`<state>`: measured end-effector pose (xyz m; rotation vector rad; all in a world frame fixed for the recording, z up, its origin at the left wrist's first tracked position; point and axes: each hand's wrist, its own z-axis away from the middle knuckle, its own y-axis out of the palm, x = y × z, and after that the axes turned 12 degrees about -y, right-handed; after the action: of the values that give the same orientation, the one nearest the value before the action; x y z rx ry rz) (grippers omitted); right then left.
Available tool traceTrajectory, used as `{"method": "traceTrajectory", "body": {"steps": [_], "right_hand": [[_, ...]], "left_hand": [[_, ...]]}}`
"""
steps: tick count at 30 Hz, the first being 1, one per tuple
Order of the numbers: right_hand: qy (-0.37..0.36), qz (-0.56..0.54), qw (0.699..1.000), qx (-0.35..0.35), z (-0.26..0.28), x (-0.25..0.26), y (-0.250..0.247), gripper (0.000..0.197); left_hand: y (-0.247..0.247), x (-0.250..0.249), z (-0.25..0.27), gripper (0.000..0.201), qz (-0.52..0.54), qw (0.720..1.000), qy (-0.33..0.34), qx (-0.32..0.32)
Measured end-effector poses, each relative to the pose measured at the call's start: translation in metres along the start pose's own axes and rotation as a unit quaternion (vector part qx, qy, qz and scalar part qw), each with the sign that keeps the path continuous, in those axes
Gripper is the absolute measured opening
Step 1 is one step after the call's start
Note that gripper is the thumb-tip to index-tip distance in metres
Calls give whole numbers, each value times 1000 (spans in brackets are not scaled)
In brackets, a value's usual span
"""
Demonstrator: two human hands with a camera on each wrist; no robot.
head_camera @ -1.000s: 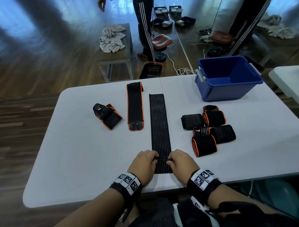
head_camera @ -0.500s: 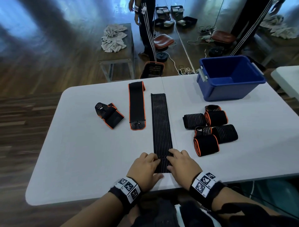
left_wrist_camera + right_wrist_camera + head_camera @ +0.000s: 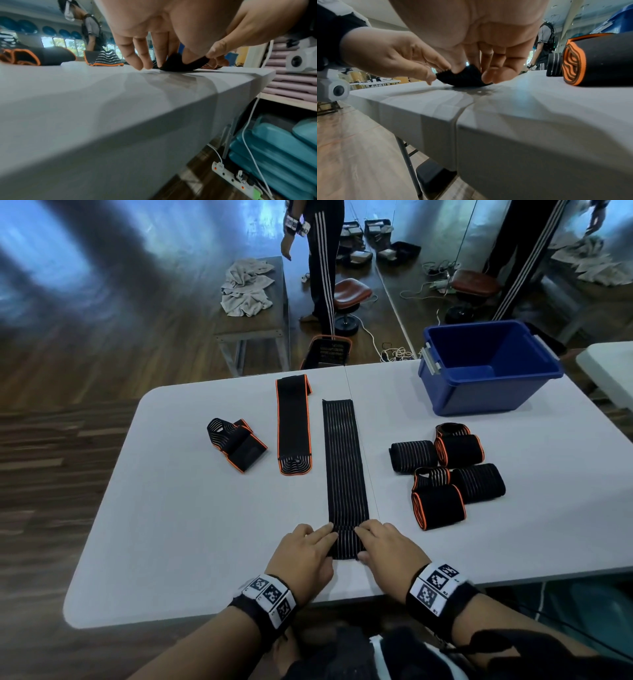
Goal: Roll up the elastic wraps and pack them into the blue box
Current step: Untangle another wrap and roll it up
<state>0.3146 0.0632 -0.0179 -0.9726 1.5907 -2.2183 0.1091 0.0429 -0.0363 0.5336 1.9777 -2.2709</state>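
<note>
Near table (image 3: pixel 191 542) edge, 6 o'clock: both hands work the wrap's (image 3: pixel 345 460) near end. Left hand (image 3: pixel 305 556) and right hand (image 3: pixel 390 553) each pinch the small started roll (image 3: pixel 178 65) between thumb and fingertips, palms down, wrists low. Judgement: the wrap is light, soft and stretchy, likely to spring loose; grip both edges of the roll evenly. It lies flat toward 12 o'clock. Four finished rolls (image 3: pixel 445 474) sit at 2 o'clock, the box (image 3: pixel 486 392) beyond.
</note>
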Motion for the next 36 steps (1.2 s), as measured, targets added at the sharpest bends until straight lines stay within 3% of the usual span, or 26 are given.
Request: {"method": "traceTrajectory", "body": {"steps": [4, 11, 15, 24, 30, 32, 36], "right_hand": [[30, -57, 997, -29, -3, 1, -2, 41], [58, -93, 991, -71, -2, 8, -11, 35], [70, -112, 988, -84, 0, 10, -11, 34], [147, -159, 965, -145, 1, 1, -5, 29], [167, -151, 967, -119, 0, -2, -4, 14], [165, -158, 966, -119, 2, -2, -5, 14], [140, -171, 971, -90, 11, -5, 0, 42]], "left_hand": [[-7, -9, -2, 46, 75, 995, -66, 6], [1, -13, -5, 21, 221, 957, -185, -9], [2, -13, -8, 11, 231, 952, -202, -15], [-3, -23, -14, 18, 230, 945, -231, 14], [1, -30, -15, 4, 203, 953, -220, 40], [0, -31, -16, 8, 181, 960, -213, 36], [0, -25, -15, 26, 140, 974, -175, 30]]}}
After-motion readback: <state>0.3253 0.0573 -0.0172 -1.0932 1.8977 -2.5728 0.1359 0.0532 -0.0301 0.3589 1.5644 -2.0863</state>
